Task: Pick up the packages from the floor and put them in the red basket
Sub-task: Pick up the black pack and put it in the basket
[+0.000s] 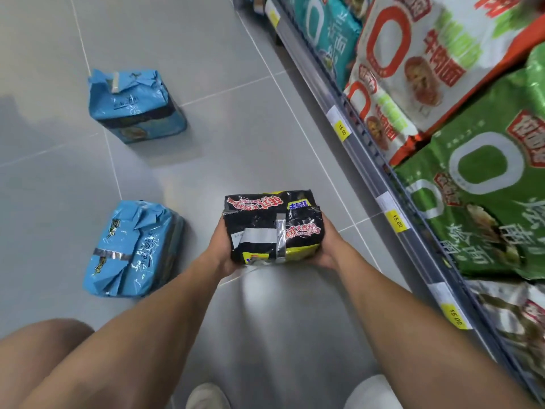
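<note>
Pale shoes (208, 397) perhaps, left hand (220, 252) and right hand (328, 246) gripping one black package (272, 228), two blue packages (137, 106) (132, 249) left of it, tiled shop floor (236, 143).

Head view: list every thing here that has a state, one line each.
black noodle pack: gripped at both sides, seemingly clear of the floor
left hand: grips the pack's left side
right hand: grips the pack's right side
near blue pack: lying on the floor, untouched
far blue pack: standing on the floor, untouched
green packs: stacked on the shelf
red basket: not in view
</note>
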Available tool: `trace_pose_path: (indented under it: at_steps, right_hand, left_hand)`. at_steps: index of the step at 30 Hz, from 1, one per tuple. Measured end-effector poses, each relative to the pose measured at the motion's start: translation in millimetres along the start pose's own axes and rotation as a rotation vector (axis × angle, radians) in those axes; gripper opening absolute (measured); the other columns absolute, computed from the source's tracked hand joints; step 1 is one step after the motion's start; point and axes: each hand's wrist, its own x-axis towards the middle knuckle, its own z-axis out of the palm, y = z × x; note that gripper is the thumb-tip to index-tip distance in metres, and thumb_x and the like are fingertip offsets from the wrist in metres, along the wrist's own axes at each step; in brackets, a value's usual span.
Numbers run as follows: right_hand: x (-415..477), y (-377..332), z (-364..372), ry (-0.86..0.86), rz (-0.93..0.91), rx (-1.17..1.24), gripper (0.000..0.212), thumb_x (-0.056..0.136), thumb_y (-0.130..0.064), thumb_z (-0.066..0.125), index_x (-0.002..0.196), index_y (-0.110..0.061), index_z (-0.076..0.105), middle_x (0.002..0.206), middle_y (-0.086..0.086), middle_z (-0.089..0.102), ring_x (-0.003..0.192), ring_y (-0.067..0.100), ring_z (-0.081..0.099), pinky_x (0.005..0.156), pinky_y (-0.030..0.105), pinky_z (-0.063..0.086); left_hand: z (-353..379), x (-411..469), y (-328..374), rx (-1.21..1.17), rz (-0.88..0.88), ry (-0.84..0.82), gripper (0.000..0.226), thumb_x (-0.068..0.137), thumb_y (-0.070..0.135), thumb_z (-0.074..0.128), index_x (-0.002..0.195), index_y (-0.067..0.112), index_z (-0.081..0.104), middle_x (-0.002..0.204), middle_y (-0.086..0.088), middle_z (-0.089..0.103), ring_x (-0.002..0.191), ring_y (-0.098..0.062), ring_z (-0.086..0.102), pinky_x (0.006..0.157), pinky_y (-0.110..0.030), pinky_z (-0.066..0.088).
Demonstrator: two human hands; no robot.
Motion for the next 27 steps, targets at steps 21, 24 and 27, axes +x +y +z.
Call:
trace_pose_path:
  at_steps: [21, 24, 27]
  right_hand:
    - [-406, -151, 195, 0.141, -0.044, -0.043, 0.073, 0.091, -0.077, 0.032, 0.106, -0.021, 0.075, 0.109, 0.008, 0.077, 0.101, 0.029, 0.066, 0.091, 0.04, 0.051]
    - [-501, -187, 229, 0.101, -0.077, -0.019, 0.065, 0.096, -0.07, 0.031, 0.102, -0.023, 0.074, 0.103, 0.005, 0.078, 0.097, 0.028, 0.066, 0.082, 0.043, 0.05]
    - [-584, -220, 245, 0.088, -0.148, 0.041, 0.058, 0.1, -0.062, 0.033, 0.117, -0.022, 0.071, 0.118, 0.009, 0.074, 0.109, 0.031, 0.065, 0.085, 0.048, 0.053]
  left_hand:
    - [124, -412, 219, 0.041, 0.043, 0.087, 0.06, 0.082, 0.057, 0.057, 0.125, 0.018, 0.072, 0.124, -0.009, 0.072, 0.106, -0.032, 0.072, 0.085, -0.049, 0.059]
    - [148, -507, 264, 0.098, 0.089, 0.146, 0.042, 0.086, 0.06, 0.052, 0.1, 0.029, 0.077, 0.108, 0.0, 0.076, 0.089, -0.023, 0.07, 0.084, -0.038, 0.055]
    - [173, -588, 300, 0.218, 0.184, 0.232, 0.041, 0.09, 0.065, 0.049, 0.101, 0.032, 0.072, 0.099, 0.003, 0.07, 0.09, -0.016, 0.059, 0.082, -0.038, 0.048]
